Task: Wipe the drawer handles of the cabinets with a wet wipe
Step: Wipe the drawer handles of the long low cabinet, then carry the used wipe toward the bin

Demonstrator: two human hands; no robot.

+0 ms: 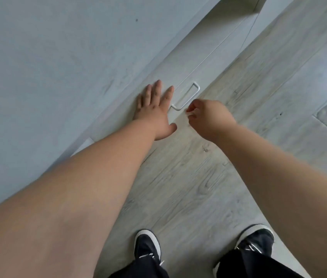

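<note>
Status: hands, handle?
Left hand flat on cabinet front. Right hand curled by white handle, contents unclear. Nothing blocking.

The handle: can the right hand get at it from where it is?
Probably yes. The right hand is just beside the handle's near end, with nothing between them. The left hand lies flat on the drawer front on the other side, off the handle.

1. The left forearm (78, 187) and right forearm (279, 167) are bare from the left grip (154, 109) and right grip (204, 117) back to the frame edge.
2. Well below the left grip is a black low-top shoe (147, 245) with a white rubber toe cap and white laces. A matching shoe (257, 241) is below the right grip.
3. Loose black trouser legs (255, 265) cover both shoes' heels.
</note>
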